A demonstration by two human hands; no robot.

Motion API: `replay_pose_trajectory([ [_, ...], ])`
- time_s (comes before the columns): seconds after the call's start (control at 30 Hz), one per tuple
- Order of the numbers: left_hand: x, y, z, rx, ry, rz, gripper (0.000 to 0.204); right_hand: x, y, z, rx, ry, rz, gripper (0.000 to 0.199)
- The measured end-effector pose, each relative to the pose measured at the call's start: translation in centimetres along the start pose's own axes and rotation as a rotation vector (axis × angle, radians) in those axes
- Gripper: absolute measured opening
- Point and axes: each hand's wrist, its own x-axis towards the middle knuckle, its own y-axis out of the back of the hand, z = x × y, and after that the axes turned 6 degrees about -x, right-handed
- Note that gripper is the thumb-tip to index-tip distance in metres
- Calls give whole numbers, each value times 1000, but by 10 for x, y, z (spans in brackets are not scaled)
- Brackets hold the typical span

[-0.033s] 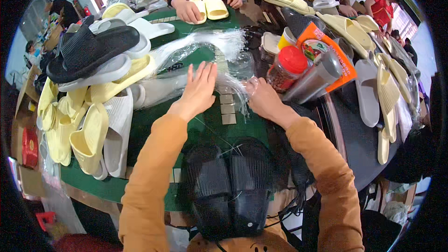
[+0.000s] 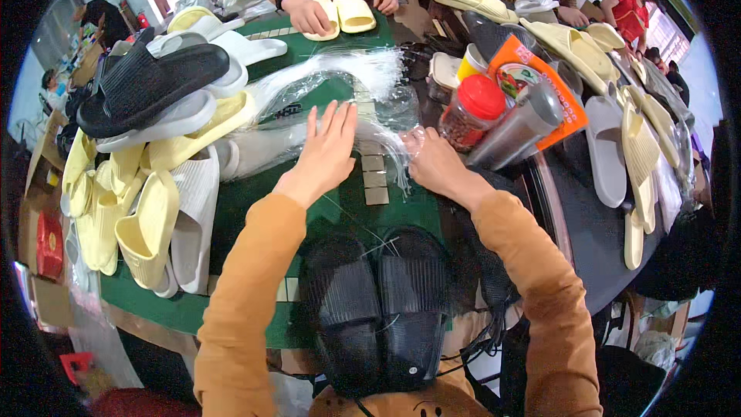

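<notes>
My left hand [image 2: 330,143] lies flat, fingers stretched, on a bundle of clear plastic strands [image 2: 278,143] in thin film. At the right end of this bundle, the fingers of my right hand [image 2: 434,156] are curled and pinched around strand ends. Fingertips are partly hidden by shiny plastic. Below both hands, a pair of black slide slippers [image 2: 378,286] rests at the table's near edge against me. A thin clear strand [image 2: 380,245] crosses over their upper ends. A second whitish bundle of strands [image 2: 332,69] curves farther back on the green table [image 2: 255,208].
Yellow, grey and black slippers [image 2: 154,100] are piled at left; more yellow slippers [image 2: 575,50] line the right. A red-lidded jar [image 2: 475,108], a grey tumbler [image 2: 525,127] and an orange packet [image 2: 567,112] stand right of my hand. Opposite, a person's hand [image 2: 310,17] touches yellow slippers [image 2: 355,14].
The whole view has shifted very slightly. Both hands keep the same pose on the strands, and nothing has been taken up or let go.
</notes>
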Motion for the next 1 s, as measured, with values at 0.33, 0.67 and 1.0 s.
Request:
replay_pose_trajectory([
  [0.33,-92,97,72,-437,-54,-351,51,-35,90,-39,-94,3,-57,31],
  [0.67,-162,78,114,-422,78,-331,74,-71,33,-117,247,90,-38,24],
  [1.0,-175,65,130,-371,100,-89,57,-81,32,-105,654,-80,130,22],
])
